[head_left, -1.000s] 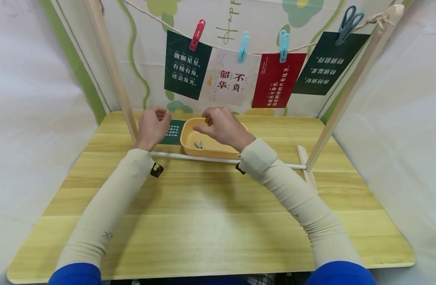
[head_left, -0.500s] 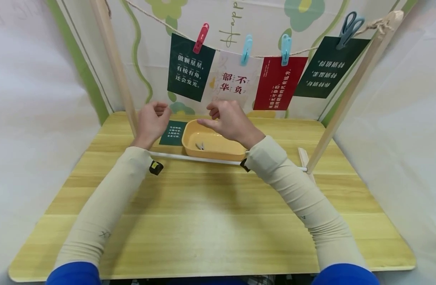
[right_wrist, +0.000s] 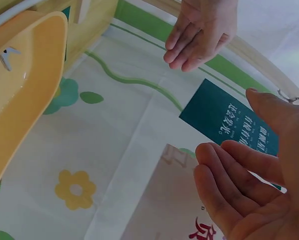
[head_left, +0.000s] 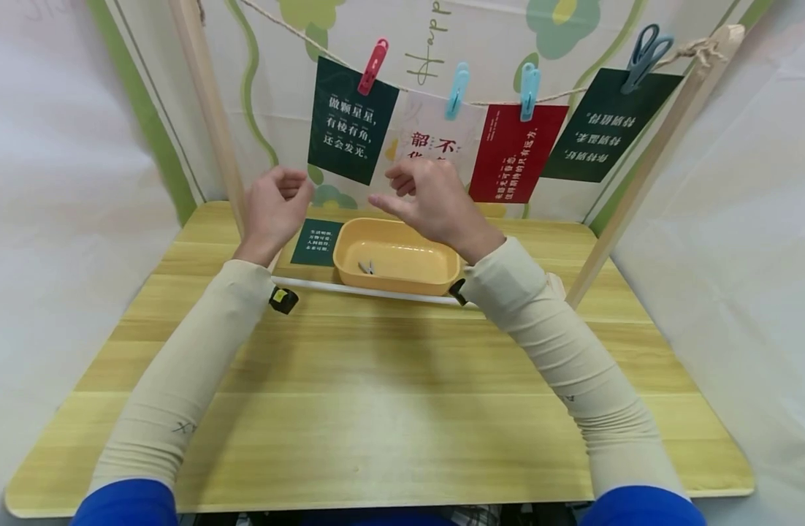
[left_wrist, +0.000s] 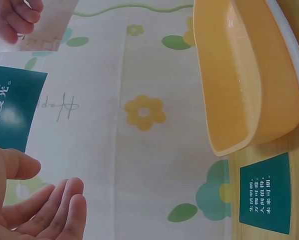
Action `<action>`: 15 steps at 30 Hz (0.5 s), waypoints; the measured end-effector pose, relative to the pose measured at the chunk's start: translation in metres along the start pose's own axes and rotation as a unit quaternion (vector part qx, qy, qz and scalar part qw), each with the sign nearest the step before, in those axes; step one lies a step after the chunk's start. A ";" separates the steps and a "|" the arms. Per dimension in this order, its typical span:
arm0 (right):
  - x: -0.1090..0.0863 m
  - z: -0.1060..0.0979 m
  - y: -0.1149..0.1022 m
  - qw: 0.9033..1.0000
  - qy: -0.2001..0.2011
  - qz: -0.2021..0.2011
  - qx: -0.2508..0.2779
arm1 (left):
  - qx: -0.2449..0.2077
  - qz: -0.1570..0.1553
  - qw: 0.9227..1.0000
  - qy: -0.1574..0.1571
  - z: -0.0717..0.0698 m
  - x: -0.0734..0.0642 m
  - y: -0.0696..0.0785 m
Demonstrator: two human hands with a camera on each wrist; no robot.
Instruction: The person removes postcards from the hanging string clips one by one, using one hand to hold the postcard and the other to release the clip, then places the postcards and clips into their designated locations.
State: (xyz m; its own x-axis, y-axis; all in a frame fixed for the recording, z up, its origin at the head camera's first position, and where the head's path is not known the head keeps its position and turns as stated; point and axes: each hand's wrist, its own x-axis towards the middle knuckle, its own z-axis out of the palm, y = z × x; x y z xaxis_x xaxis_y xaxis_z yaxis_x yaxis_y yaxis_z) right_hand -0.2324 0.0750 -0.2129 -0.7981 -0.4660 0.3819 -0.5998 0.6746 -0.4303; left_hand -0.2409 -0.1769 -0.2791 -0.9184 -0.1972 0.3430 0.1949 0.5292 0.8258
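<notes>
My left hand (head_left: 275, 212) is raised before the left post, fingers loosely bent, nothing in it. Across from it my right hand (head_left: 438, 201) hovers near the hanging cards, thumb apart from the fingers, also holding nothing. A dark green card (head_left: 350, 124) hangs from the string by a red clothespin (head_left: 373, 67). Beside it hangs a white card (head_left: 418, 109), its lower part overlapped by my right hand, with a light blue clothespin (head_left: 457, 91). Both wrist views show space between thumb and fingers.
Further right hang a red card (head_left: 517, 153) and another green card (head_left: 609, 128) with a grey-blue clip (head_left: 646, 58). On the table sit a yellow tray (head_left: 402, 286) holding a small grey clip (head_left: 367, 267), and a green card (head_left: 315, 243). Wooden posts (head_left: 629, 204) support the string.
Both hands have risen from over the tray toward the hanging cards, the right one also shifting rightward. The tray shows more fully. The cards stay on the string.
</notes>
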 end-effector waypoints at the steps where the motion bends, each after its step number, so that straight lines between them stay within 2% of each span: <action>1: 0.000 -0.002 -0.001 1.000 0.003 -0.001 -0.003 | -0.002 0.000 1.000 0.000 -0.001 0.000 0.001; 15: 0.005 -0.029 -0.012 0.999 0.032 -0.025 -0.009 | 0.000 -0.011 1.000 -0.016 -0.005 0.001 0.013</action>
State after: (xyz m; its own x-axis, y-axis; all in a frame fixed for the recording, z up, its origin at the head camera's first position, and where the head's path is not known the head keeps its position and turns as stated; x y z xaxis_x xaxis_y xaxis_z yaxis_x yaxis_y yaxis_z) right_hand -0.2272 0.0815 -0.1823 -0.7609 -0.4624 0.4552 -0.6379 0.6616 -0.3942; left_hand -0.2373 -0.1750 -0.2660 -0.9332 -0.1813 0.3102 0.1748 0.5251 0.8329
